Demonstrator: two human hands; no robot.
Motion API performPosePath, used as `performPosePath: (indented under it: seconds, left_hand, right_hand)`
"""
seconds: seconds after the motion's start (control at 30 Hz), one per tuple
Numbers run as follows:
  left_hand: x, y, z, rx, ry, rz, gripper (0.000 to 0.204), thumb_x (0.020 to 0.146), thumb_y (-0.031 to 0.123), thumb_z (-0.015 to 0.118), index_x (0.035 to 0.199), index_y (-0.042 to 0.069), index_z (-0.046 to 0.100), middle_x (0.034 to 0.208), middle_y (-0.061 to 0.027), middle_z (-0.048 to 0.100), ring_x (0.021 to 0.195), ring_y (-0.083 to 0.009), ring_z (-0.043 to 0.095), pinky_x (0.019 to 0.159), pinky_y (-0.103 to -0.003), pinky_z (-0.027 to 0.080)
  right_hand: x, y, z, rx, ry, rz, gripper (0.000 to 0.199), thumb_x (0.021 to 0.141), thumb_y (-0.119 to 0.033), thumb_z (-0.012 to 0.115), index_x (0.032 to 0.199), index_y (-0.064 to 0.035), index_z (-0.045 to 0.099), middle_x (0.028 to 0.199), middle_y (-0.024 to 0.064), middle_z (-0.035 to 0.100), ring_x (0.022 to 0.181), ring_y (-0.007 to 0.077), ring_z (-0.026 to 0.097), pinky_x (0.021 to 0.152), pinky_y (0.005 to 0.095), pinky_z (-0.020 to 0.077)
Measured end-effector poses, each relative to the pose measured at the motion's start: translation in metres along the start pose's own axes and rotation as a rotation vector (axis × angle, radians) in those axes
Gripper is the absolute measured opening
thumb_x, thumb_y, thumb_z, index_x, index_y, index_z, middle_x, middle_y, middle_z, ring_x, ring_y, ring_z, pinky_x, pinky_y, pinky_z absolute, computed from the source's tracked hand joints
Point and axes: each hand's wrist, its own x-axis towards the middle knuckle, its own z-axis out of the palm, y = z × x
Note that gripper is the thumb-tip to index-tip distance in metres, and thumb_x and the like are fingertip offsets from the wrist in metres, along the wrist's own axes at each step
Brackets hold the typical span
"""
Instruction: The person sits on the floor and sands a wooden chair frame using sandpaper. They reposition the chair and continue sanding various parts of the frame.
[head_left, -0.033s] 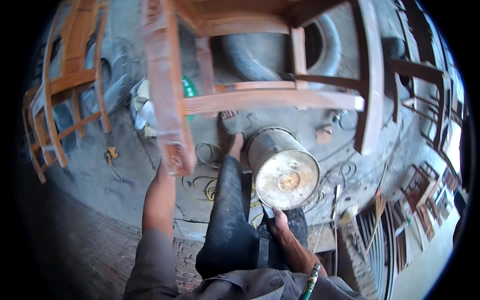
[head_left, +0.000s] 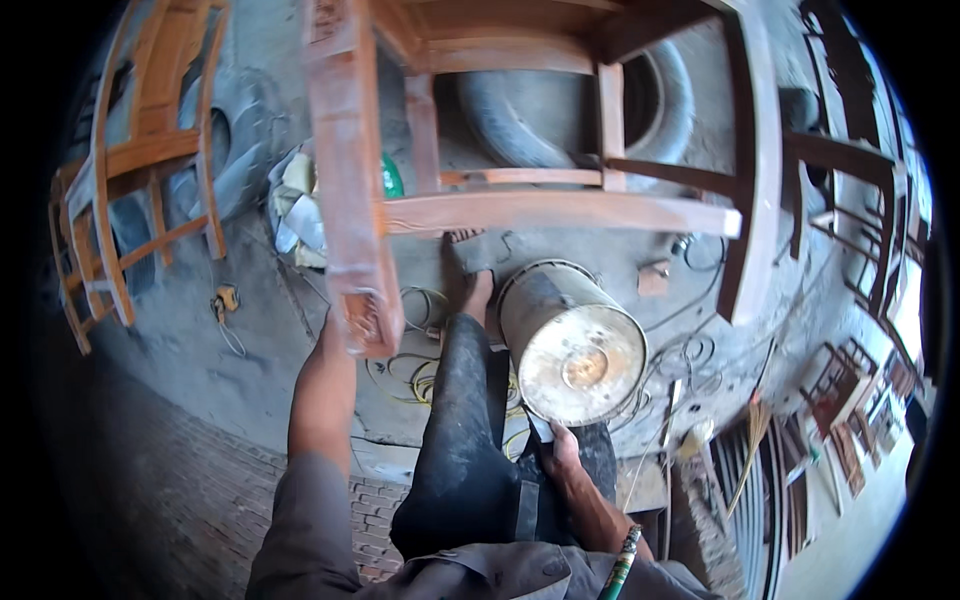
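Note:
A reddish-brown wooden chair frame (head_left: 540,210) stands upturned in front of me, one thick leg (head_left: 345,190) reaching toward the camera. My left hand (head_left: 335,330) is raised to the end of that leg and grips it; the leg hides most of the fingers. A round, rusty metal drum (head_left: 570,345) lies tilted against my dark-trousered leg (head_left: 465,420), by my bare foot (head_left: 478,295). My right hand (head_left: 562,447) rests on my thigh at the drum's lower rim, fingers curled. Whether it holds anything is unclear.
Another wooden chair frame (head_left: 130,200) stands at the left beside a tyre (head_left: 235,160). A second tyre (head_left: 560,110) lies behind the upturned frame. Crumpled rags (head_left: 295,210) and loose wire (head_left: 420,370) lie on the concrete floor. More dark frames (head_left: 850,200) are stacked at the right.

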Motion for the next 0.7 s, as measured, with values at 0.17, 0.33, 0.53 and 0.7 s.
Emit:
performPosePath:
  seconds: [0.17, 0.33, 0.53, 0.7]
  left_hand:
    - [0.042, -0.006, 0.009, -0.016, 0.034, 0.013, 0.042, 0.102, 0.012, 0.030, 0.134, -0.013, 0.042, 0.139, -0.0249, 0.050, 0.130, -0.0415, 0.048, 0.108, -0.049, 0.048]
    - [0.075, -0.018, 0.006, -0.029, 0.015, -0.015, 0.041, 0.101, 0.011, 0.031, 0.132, -0.014, 0.042, 0.139, -0.0250, 0.050, 0.130, -0.0406, 0.049, 0.108, -0.049, 0.048]
    - [0.090, -0.029, 0.009, 0.001, -0.002, -0.065, 0.040, 0.101, 0.010, 0.032, 0.131, -0.014, 0.043, 0.139, -0.0251, 0.049, 0.129, -0.0396, 0.049, 0.108, -0.048, 0.049]
    - [0.073, -0.037, -0.011, -0.014, 0.031, -0.134, 0.040, 0.100, 0.009, 0.032, 0.130, -0.015, 0.044, 0.139, -0.0252, 0.049, 0.129, -0.0388, 0.049, 0.108, -0.047, 0.049]
  right_hand:
    - [0.007, 0.008, -0.013, 0.067, 0.057, 0.031, 0.039, 0.102, -0.014, 0.038, 0.133, 0.0072, 0.047, 0.130, 0.0214, 0.058, 0.119, 0.0329, 0.059, 0.108, 0.0446, 0.0454]
    - [0.012, 0.007, -0.030, 0.114, 0.236, 0.110, 0.038, 0.100, -0.009, 0.044, 0.133, 0.0086, 0.045, 0.134, 0.0226, 0.056, 0.124, 0.0328, 0.056, 0.111, 0.0439, 0.0428]
    - [-0.013, -0.007, 0.012, 0.150, 0.188, 0.077, 0.041, 0.100, -0.010, 0.042, 0.136, 0.0105, 0.040, 0.139, 0.0248, 0.050, 0.128, 0.0353, 0.052, 0.113, 0.0443, 0.0411]
    - [0.000, -0.003, 0.024, 0.080, 0.426, 0.102, 0.039, 0.102, -0.009, 0.037, 0.136, 0.0074, 0.042, 0.139, 0.0232, 0.050, 0.127, 0.0347, 0.052, 0.105, 0.0473, 0.0487]
